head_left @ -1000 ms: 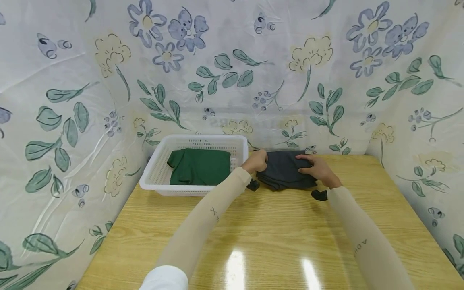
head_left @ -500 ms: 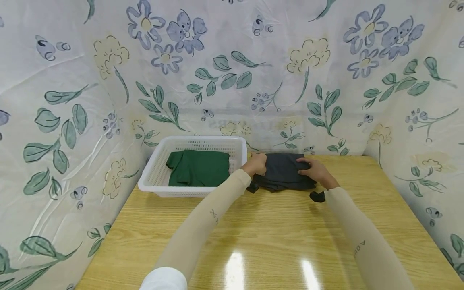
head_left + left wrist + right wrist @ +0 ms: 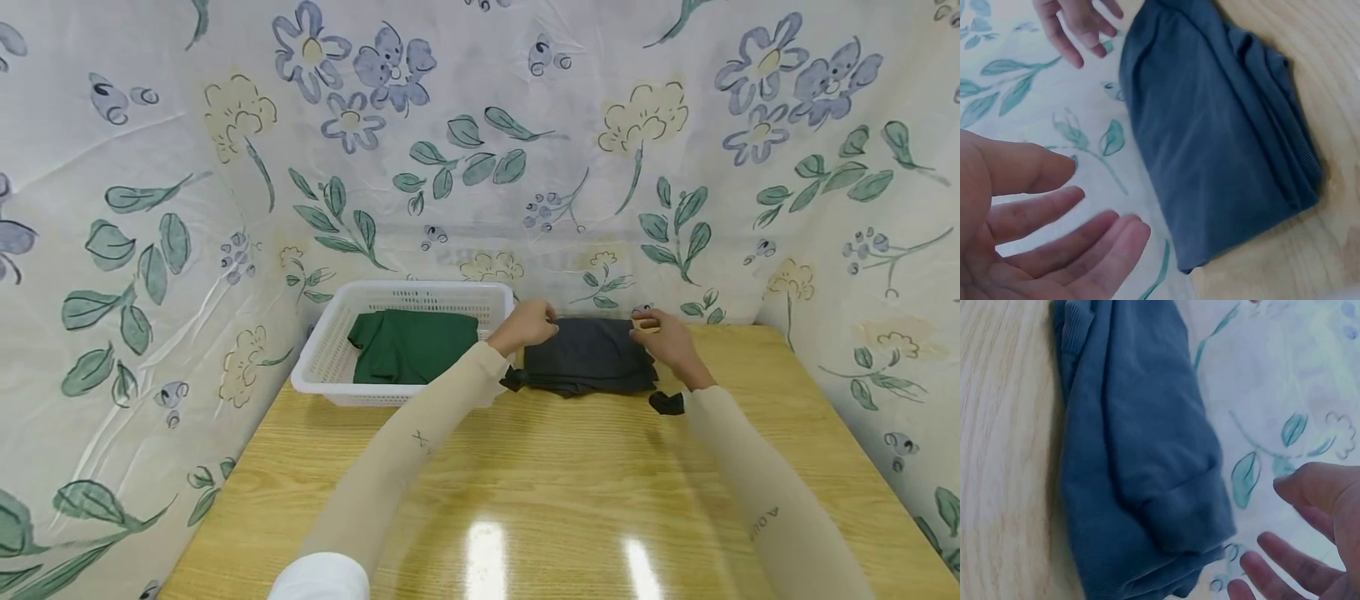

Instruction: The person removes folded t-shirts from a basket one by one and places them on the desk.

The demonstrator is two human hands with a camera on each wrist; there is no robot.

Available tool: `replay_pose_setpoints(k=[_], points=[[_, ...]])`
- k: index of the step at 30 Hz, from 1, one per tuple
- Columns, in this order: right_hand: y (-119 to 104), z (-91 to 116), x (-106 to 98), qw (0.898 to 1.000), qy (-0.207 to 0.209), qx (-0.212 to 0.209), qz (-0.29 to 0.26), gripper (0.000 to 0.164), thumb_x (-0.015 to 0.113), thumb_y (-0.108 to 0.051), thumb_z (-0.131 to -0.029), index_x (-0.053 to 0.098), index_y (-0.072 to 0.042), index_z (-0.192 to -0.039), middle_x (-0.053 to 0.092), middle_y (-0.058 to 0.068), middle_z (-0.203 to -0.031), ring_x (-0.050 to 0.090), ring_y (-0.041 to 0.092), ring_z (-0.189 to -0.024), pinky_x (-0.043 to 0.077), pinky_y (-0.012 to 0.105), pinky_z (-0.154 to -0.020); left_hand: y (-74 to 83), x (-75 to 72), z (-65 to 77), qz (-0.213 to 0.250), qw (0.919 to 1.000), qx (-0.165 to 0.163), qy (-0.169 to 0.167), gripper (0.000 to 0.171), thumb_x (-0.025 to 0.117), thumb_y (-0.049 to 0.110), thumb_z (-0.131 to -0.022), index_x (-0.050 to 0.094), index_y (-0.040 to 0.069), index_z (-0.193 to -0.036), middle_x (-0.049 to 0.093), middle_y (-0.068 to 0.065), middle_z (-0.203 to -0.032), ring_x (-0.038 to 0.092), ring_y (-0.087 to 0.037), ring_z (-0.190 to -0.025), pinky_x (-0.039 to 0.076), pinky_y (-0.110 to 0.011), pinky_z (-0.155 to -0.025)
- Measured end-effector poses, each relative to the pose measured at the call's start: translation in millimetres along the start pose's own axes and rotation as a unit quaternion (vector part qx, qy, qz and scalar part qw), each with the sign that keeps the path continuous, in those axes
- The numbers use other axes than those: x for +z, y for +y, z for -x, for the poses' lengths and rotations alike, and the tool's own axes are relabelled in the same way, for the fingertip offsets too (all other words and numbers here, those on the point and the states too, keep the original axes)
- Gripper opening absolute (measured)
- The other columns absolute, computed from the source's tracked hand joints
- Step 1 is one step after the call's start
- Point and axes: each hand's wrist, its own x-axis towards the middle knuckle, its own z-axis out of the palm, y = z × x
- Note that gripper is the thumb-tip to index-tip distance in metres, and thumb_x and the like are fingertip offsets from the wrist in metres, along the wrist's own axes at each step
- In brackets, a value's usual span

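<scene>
A folded dark grey garment [image 3: 588,357] lies on the table at the back, right of the basket. My left hand [image 3: 527,323] is at its back left corner. In the left wrist view the same hand [image 3: 1041,231] has its fingers apart, holding nothing, beside the cloth. At the back right corner is my right hand [image 3: 667,340]. The right wrist view shows this hand [image 3: 1319,537] with thumb and fingers spread, a gap between them and the garment [image 3: 1147,450]. Folded layers and a ribbed strip show along the near side.
A white perforated plastic basket [image 3: 307,367] stands at the back left, close to my left forearm. Inside it lies a folded green garment [image 3: 416,346]. Behind the wooden table [image 3: 570,483] hangs a floral-print cloth [image 3: 480,225], which also covers both sides.
Both hands have come off the dark garment and lifted towards its back corners. The cloth lies flat where it was, with more of its top surface uncovered.
</scene>
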Motion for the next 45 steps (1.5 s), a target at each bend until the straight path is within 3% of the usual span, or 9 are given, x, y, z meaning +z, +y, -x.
replay_pose_setpoints(k=[2,9,13,19,27,33,36,45], points=[[-6,-1,0,1.000,-0.006,-0.007,0.002,0.045,0.061,-0.020,-0.105,0.053,-0.001,-0.146,0.051,0.030,-0.145,0.055,0.048,-0.125,0.050,0.059,-0.098,-2.4,-6.5,5.6,0.030,0.9994,0.011,0.016,0.029,0.059,0.012,-0.104,0.066,-0.001,-0.129,0.066,-0.016,-0.128,0.065,-0.029,-0.113,0.056,-0.040,-0.090],[-29,-2,6,0.999,-0.042,-0.034,-0.004,0.047,0.062,-0.025,-0.105,0.052,-0.006,-0.147,0.055,0.025,-0.144,0.053,0.045,-0.129,0.047,0.059,-0.103,-12.7,-27.9,20.3,0.099,0.9937,0.041,0.031,0.026,0.057,0.010,-0.105,0.067,-0.002,-0.126,0.069,-0.020,-0.119,0.071,-0.026,-0.095,0.059,-0.037,-0.080],[-45,-3,13,0.997,-0.057,-0.044,-0.012,0.047,0.063,-0.027,-0.105,0.052,-0.009,-0.148,0.055,0.023,-0.144,0.053,0.043,-0.130,0.047,0.058,-0.103,-17.2,-37.4,31.3,0.107,0.9924,0.047,0.039,0.025,0.054,0.009,-0.105,0.066,-0.003,-0.124,0.069,-0.021,-0.117,0.072,-0.027,-0.091,0.059,-0.036,-0.077],[-65,-3,21,0.994,-0.078,-0.068,-0.036,0.045,0.064,-0.024,-0.105,0.054,-0.012,-0.147,0.057,0.021,-0.140,0.058,0.040,-0.124,0.049,0.057,-0.100,-24.6,-48.5,40.2,0.113,0.9922,0.035,0.042,0.022,0.055,0.009,-0.106,0.067,0.001,-0.123,0.071,-0.016,-0.110,0.070,-0.034,-0.095,0.058,-0.048,-0.084],[-90,-3,30,0.989,-0.094,-0.096,-0.059,0.045,0.065,-0.024,-0.104,0.055,-0.012,-0.146,0.058,0.019,-0.140,0.061,0.037,-0.121,0.050,0.056,-0.100,-27.3,-58.6,49.9,0.104,0.9926,0.042,0.045,0.023,0.056,0.010,-0.106,0.067,0.000,-0.124,0.071,-0.017,-0.109,0.069,-0.037,-0.098,0.058,-0.047,-0.082],[-107,-4,45,0.984,-0.116,-0.103,-0.092,0.045,0.064,-0.020,-0.104,0.054,-0.011,-0.147,0.056,0.022,-0.143,0.060,0.038,-0.121,0.048,0.057,-0.102,-42.5,-62.4,59.0,0.096,0.9944,0.024,0.036,0.026,0.057,0.014,-0.106,0.066,0.000,-0.127,0.070,-0.017,-0.113,0.070,-0.031,-0.095,0.059,-0.043,-0.080],[-113,-5,52,0.980,-0.126,-0.106,-0.111,0.045,0.064,-0.018,-0.104,0.053,-0.011,-0.147,0.055,0.023,-0.143,0.058,0.040,-0.123,0.046,0.059,-0.104,-50.0,-64.7,64.0,0.105,0.9936,0.022,0.037,0.027,0.057,0.015,-0.106,0.065,-0.001,-0.127,0.070,-0.018,-0.114,0.069,-0.026,-0.092,0.058,-0.048,-0.083],[-134,-5,78,0.974,-0.146,-0.116,-0.127,0.045,0.065,-0.020,-0.104,0.054,-0.012,-0.147,0.056,0.020,-0.143,0.058,0.037,-0.123,0.048,0.058,-0.102,-77.2,-77.9,84.2,0.122,0.9918,0.008,0.038,0.027,0.055,0.016,-0.106,0.065,0.000,-0.125,0.068,-0.022,-0.118,0.067,-0.041,-0.105,0.056,-0.056,-0.088]])
